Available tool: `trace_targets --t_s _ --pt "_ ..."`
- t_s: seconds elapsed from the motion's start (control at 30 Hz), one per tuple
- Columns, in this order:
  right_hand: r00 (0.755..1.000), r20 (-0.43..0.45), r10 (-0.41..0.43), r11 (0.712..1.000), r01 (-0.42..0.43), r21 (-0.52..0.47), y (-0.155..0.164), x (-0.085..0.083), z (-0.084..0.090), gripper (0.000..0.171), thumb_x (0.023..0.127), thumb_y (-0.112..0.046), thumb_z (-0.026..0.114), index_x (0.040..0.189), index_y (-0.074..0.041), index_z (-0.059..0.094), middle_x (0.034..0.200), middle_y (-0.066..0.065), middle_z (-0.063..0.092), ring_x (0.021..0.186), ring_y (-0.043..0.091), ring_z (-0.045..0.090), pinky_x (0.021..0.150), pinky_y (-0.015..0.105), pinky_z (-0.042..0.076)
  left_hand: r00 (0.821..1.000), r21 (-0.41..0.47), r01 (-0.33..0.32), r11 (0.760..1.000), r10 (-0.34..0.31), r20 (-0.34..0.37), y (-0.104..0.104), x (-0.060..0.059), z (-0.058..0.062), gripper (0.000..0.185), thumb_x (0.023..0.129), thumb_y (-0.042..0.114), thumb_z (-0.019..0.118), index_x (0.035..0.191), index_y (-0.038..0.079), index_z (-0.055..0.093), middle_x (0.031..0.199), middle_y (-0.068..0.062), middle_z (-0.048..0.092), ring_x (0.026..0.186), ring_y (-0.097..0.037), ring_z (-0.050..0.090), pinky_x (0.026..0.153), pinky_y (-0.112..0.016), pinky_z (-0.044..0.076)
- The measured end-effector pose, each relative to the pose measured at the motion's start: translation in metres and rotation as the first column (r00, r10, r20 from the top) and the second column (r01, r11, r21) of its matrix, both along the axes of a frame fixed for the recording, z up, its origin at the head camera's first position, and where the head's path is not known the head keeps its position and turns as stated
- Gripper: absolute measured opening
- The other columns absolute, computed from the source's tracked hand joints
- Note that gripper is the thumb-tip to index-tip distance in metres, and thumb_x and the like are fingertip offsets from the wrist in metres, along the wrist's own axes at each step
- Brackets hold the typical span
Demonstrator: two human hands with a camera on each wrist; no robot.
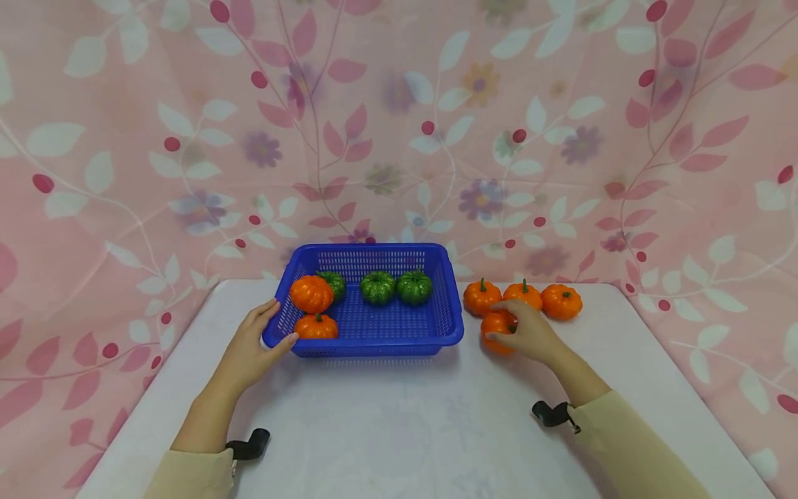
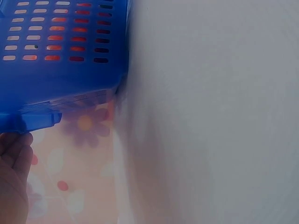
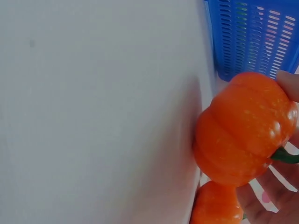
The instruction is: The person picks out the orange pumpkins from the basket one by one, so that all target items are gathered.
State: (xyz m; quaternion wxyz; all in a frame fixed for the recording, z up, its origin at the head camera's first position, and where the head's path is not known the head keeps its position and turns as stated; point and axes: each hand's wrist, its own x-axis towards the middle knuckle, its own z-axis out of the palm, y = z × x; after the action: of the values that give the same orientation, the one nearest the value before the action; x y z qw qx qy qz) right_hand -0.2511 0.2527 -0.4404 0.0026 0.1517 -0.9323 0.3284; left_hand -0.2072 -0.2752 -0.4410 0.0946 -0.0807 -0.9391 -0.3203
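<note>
On the right side of the white worktop [image 1: 399, 430], the right hand [image 1: 530, 334] curls its fingers over a glossy orange toy pumpkin [image 1: 497, 324], which sits just off the right wall of the blue slotted plastic basket [image 1: 374, 343]. The right wrist view shows that grip is on: fingertips wrap the ribbed body near its green stem, pumpkin against the surface. Across the way, the left hand [image 1: 252, 346] rests on the basket's near-left corner, thumb along the front rim, fingers on the side, steadying it.

To do this well, I'd say take the pumpkin round its widest part rather than by the slick ribs' edge, lift it clear of the basket's rim, and keep the left hand firm so the light basket doesn't skid.

Three more orange pumpkins [image 1: 524, 294] wait in a row just behind the held one, so the lift wants to go straight up and not knock them. Inside the basket lie two orange pumpkins [image 1: 310, 294] at the left and three green pumpkins [image 1: 377, 287] along the back.

Behind it all hangs a pink cloth backdrop with leaf and flower print [image 1: 399, 125], draping down both sides of the worktop.
</note>
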Motion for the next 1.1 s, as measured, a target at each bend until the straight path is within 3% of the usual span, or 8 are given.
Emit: trace_targets --t_s 0.23,0.53,0.83,1.1 --pt "0.994 0.099 -0.048 0.996 0.055 -0.066 -0.003 -0.001 -0.007 0.078 0.082 -0.045 0.081 0.137 0.0 0.051 0.137 0.021 0.051 0.125 0.043 0.049 0.105 0.062 0.042 1.0 0.0 -0.006 1.0 0.006 0.006 -0.001 0.001 0.0 0.086 0.091 0.047 0.07 0.154 0.001 0.035 0.16 -0.018 0.029 0.144 -0.045 0.028 0.109 -0.069 0.029" --pt "0.991 0.135 -0.023 0.998 0.03 -0.049 -0.007 0.003 -0.013 0.07 0.085 -0.045 0.079 0.138 -0.006 0.055 0.141 0.026 0.043 0.129 0.046 0.043 0.106 0.068 0.035 1.0 -0.002 -0.004 1.0 0.004 -0.008 0.001 0.003 0.001 0.084 0.092 0.046 0.07 0.153 0.0 0.036 0.159 -0.018 0.03 0.144 -0.045 0.029 0.11 -0.068 0.029" --pt "0.99 0.14 0.005 0.998 0.004 -0.066 0.001 0.003 -0.012 0.071 0.086 -0.03 0.079 0.144 -0.001 0.048 0.139 0.024 0.047 0.12 0.042 0.049 0.098 0.06 0.047 1.0 -0.001 0.004 1.0 -0.004 -0.027 0.0 0.001 -0.001 0.084 0.092 0.046 0.07 0.153 0.0 0.036 0.159 -0.018 0.031 0.143 -0.045 0.029 0.11 -0.068 0.029" --pt "0.982 0.182 -0.04 0.996 0.055 -0.077 0.004 -0.001 -0.013 0.074 0.086 -0.033 0.08 0.143 0.0 0.047 0.133 0.021 0.053 0.117 0.04 0.051 0.098 0.057 0.047 1.0 0.002 0.002 1.0 -0.002 -0.014 0.0 0.001 -0.001 0.084 0.092 0.047 0.07 0.154 0.001 0.036 0.159 -0.017 0.03 0.144 -0.044 0.028 0.11 -0.068 0.029"
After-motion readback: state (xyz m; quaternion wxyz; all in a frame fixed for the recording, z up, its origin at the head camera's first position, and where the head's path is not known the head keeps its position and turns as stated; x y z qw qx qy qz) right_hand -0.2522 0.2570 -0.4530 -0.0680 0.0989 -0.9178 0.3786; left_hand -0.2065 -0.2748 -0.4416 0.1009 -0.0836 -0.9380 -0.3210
